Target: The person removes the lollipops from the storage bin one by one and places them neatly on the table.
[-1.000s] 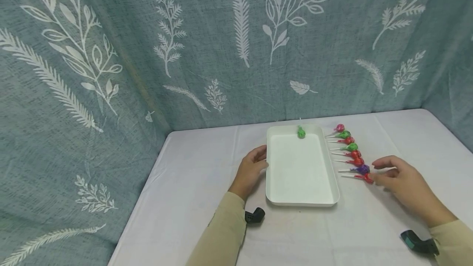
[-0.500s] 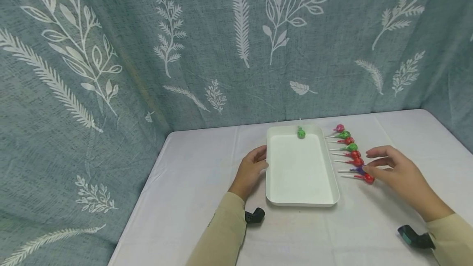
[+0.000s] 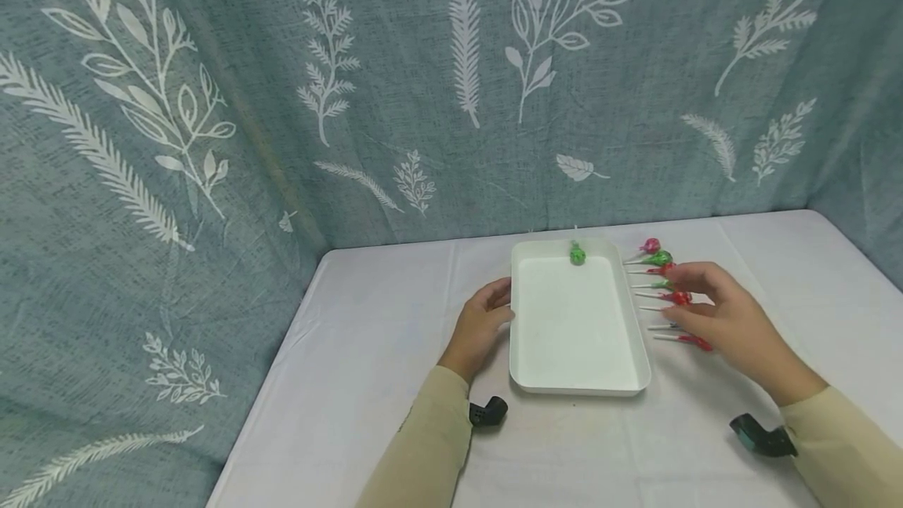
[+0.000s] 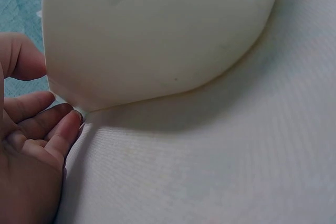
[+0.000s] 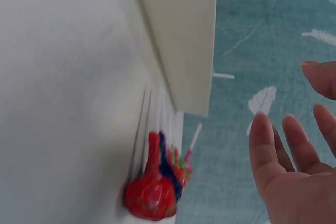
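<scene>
My left hand [image 3: 474, 332] rests against the left side of a white tray [image 3: 573, 392], its fingers touching the wall from outside. In the left wrist view, the fingertips [image 4: 71, 121] meet the tray's lower edge. My right hand [image 3: 730, 328] hovers over a row of wrapped lollipops, fingers spread and gripping nothing. Past the hand show a pink lollipop [image 3: 652, 245], a green lollipop [image 3: 661, 258] and a red lollipop [image 3: 681, 298]. Others are partly hidden beneath it. A green lollipop [image 3: 578, 255] leans at the tray's far wall.
A white cloth [image 3: 395, 320] covers the table. Behind stands a blue-green curtain [image 3: 395, 85] with white leaf prints. Dark wrist devices sit at the left sleeve [image 3: 488, 412] and the right sleeve [image 3: 762, 437]. The lollipop sticks point toward the tray's right wall.
My right hand has moved left and away from me along the lollipop row, from the nearest red one over the middle ones. The left hand and tray stay in place.
</scene>
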Motion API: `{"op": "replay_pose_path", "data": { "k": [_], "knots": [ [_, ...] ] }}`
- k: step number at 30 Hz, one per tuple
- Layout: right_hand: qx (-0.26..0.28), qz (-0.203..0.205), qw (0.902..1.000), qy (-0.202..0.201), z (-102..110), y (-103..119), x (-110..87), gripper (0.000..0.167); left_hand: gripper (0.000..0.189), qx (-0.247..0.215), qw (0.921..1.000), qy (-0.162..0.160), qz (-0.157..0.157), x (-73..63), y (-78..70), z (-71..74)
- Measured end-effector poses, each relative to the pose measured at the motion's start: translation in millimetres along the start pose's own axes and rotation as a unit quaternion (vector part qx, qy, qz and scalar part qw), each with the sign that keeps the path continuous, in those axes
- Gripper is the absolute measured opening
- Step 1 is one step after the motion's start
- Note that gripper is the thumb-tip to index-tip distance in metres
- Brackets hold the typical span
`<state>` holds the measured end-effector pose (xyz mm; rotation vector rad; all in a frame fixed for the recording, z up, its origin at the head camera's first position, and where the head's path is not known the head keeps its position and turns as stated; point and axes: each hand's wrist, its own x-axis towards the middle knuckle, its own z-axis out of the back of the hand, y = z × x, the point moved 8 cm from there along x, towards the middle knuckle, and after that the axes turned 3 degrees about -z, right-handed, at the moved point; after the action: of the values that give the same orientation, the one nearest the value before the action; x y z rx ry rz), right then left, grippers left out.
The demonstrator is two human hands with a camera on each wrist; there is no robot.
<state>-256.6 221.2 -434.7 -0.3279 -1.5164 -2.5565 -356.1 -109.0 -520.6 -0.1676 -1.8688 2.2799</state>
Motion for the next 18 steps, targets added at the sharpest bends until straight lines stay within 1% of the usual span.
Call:
{"op": "replay_pose_path", "data": {
  "k": [5,8,10,14,18],
  "knots": [
    [0.032,0.020,0.9993,0.001,-8.7,11.1,8.3,0.048,0.062,0.004,1.0000,0.000,0.002,-0.3,0.6,-0.1],
    [0.057,0.027,0.9980,0.003,-14.1,16.6,15.3,0.047,0.062,0.009,0.9999,-0.002,0.004,-0.7,0.2,-0.1],
    [0.064,0.030,0.9975,0.005,-17.4,20.5,19.8,0.047,0.062,0.011,0.9999,-0.003,0.004,-0.9,-0.2,0.0],
    [0.057,0.029,0.9979,0.003,-22.6,27.5,27.1,0.051,0.063,0.007,1.0000,-0.004,0.003,-1.1,-0.8,0.1],
    [0.054,0.018,0.9984,-0.009,-26.7,30.1,33.8,0.057,0.062,0.006,1.0000,-0.003,0.003,-2.0,-1.5,-0.1]
  ]
}}
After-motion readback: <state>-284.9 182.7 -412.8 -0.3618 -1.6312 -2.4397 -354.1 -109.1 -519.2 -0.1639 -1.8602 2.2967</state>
